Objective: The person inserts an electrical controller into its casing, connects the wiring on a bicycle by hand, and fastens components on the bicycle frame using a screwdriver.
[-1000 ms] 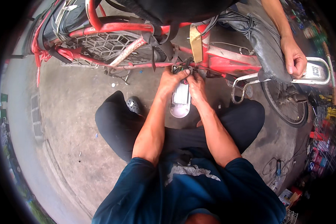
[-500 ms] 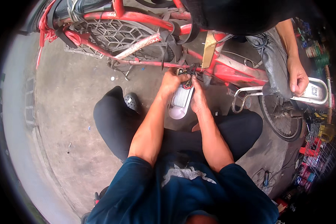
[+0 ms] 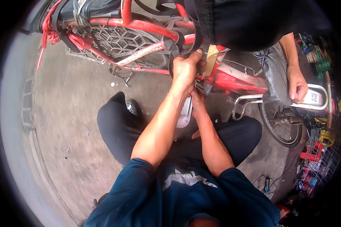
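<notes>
In front of me is a red bicycle frame (image 3: 235, 80) with wires and dark straps about its middle. My left hand (image 3: 185, 72) is raised to the frame beside a yellowish cardboard strip (image 3: 211, 60). Its fingers are curled closed, and what they hold is hidden behind them. Lower down, a pale rounded casing with a ribbed metal face (image 3: 184, 115) hangs or rests between my forearms. My right hand (image 3: 197, 103) grips its right side near the upper end, which my left wrist partly covers.
A co-worker's hand (image 3: 298, 84) rests on a grey covered part (image 3: 278, 81) at the right, by a white metal loop (image 3: 247, 99) and a wheel (image 3: 280, 125). A wire basket (image 3: 327, 151) with goods stands far right. A grey clog (image 3: 132, 107) is by my left knee.
My left hand has left the casing's top and moved up to the bicycle frame. My right hand stays on the casing, which sits slightly lower in view.
</notes>
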`<state>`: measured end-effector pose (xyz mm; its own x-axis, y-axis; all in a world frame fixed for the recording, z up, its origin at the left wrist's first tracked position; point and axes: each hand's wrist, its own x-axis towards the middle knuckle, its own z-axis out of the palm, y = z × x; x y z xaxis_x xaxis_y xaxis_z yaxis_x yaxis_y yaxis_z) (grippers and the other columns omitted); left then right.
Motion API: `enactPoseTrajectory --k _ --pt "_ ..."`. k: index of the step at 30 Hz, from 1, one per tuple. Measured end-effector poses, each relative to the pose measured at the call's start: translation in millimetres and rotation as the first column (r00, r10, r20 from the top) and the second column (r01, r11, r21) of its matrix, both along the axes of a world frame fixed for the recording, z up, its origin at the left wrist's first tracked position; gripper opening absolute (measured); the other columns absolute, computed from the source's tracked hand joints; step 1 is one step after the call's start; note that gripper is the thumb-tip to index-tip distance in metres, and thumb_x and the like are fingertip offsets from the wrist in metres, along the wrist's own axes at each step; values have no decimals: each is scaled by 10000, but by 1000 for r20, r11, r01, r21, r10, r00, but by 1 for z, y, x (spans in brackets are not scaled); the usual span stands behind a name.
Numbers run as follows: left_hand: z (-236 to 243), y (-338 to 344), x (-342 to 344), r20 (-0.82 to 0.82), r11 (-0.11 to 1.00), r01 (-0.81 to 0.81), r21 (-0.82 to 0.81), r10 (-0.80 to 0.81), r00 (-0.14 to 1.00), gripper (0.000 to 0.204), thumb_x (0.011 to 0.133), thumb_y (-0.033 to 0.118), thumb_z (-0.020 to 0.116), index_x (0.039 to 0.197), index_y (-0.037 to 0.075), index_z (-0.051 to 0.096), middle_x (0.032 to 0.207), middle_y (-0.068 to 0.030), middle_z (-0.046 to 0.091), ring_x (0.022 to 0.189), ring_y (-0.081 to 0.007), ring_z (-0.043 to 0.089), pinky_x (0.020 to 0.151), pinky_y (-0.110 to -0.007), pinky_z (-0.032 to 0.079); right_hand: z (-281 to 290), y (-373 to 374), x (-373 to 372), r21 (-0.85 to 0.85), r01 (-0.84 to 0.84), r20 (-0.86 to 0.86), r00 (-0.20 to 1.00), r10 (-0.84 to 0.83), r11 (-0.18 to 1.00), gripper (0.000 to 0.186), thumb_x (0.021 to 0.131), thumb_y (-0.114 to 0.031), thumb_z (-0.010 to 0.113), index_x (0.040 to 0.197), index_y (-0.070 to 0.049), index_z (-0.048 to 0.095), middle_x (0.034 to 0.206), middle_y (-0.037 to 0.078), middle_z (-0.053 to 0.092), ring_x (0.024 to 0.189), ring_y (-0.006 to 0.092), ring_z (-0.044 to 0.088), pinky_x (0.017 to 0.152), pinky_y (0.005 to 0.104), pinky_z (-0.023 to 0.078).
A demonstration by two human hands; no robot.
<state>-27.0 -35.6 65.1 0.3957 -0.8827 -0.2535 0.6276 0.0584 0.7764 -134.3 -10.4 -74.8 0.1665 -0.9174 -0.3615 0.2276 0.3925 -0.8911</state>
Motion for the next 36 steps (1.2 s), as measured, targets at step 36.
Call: enactPoseTrajectory --k 36 --pt "-3 -9 -1 187 984 149 -102 -128 974 150 921 146 549 857 13 574 682 -51 561 571 -151 547 533 -269 427 -10 3 5 -35 -59 11 998 59 998 451 847 -363 700 1103 -1 612 986 56 638 907 147 559 822 307 436"
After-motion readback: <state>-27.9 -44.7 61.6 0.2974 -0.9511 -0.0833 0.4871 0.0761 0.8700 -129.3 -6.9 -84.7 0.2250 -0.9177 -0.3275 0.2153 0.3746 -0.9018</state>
